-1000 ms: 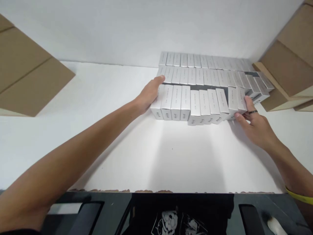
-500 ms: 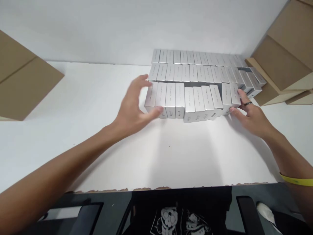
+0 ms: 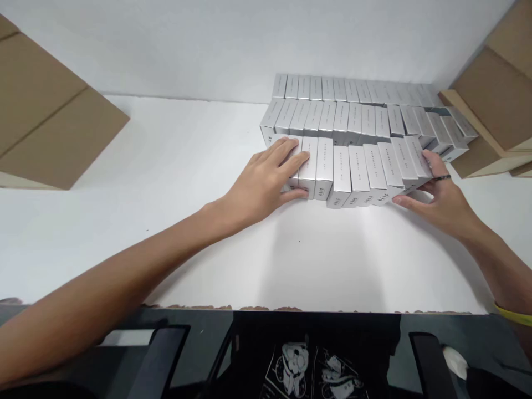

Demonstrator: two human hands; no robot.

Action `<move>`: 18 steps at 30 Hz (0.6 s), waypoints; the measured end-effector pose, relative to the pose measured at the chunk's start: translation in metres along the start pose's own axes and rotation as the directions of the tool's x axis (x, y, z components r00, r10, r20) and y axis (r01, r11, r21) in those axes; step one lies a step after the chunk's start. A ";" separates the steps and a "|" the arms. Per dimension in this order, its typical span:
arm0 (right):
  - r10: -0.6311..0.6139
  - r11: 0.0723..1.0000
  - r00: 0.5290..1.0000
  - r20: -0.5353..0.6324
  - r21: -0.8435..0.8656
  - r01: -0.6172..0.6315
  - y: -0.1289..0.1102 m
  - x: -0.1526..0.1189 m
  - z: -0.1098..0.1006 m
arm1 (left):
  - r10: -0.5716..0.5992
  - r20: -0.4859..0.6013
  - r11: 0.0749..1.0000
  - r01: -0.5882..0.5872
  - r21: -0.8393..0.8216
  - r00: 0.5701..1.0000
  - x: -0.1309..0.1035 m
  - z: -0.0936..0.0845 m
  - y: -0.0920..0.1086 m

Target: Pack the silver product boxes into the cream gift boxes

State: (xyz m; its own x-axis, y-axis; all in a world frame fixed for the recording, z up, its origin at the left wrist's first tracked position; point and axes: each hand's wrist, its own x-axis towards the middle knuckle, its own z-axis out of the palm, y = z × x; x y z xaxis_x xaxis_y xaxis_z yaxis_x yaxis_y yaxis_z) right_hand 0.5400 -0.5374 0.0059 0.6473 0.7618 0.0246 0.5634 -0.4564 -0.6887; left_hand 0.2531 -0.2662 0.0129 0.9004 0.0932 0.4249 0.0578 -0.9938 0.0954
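Observation:
Several small silver boxes with fine print stand side by side in a front row [image 3: 341, 166]. My left hand [image 3: 266, 180] is closed over the row's left end, fingers lying across the tops and thumb against the front faces. At the right end, my right hand [image 3: 446, 202] grips the last silver box [image 3: 418, 158], with a finger along its outer side and the thumb low at the front. The boxes between my hands touch or nearly touch; the right ones tilt, and their front edges are uneven. The leftmost boxes are partly hidden under my left fingers.
Behind stand a middle row of silver boxes [image 3: 327, 116] and a back row [image 3: 316, 87] by the white wall. Cardboard boxes rise at the left [image 3: 54, 111] and right [image 3: 490, 100]. The white table's chipped front edge [image 3: 253, 308] runs near my body.
My left hand has moved right and come down onto the left-end boxes. The gap near the front row's right end has closed up, with my right hand still at that end.

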 end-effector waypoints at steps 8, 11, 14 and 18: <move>-0.075 0.992 0.991 -0.115 -0.107 0.063 -0.014 0.001 0.012 | -0.112 -0.082 0.986 0.101 -0.131 0.990 0.005 0.021 -0.012; -0.103 0.988 0.983 -0.152 -0.130 0.083 -0.011 0.000 0.017 | -0.172 -0.149 0.960 0.131 -0.248 0.974 -0.001 0.023 -0.016; -0.283 0.946 0.939 -0.196 -0.218 0.240 0.000 -0.001 0.017 | -0.271 -0.182 0.917 0.196 -0.347 0.945 -0.005 0.018 -0.029; -0.594 0.785 0.793 -0.134 -0.313 0.534 0.009 0.004 0.020 | -0.459 -0.151 0.811 0.343 -0.474 0.876 0.000 0.023 -0.068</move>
State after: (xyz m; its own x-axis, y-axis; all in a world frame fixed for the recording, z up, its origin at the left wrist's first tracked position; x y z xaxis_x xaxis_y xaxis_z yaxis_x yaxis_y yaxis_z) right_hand 0.5371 -0.5293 -0.0142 0.2481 0.8137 0.5256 0.9490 -0.0951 -0.3007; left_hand 0.2588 -0.2003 -0.0139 0.6968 0.5469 0.4641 0.1514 -0.7446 0.6501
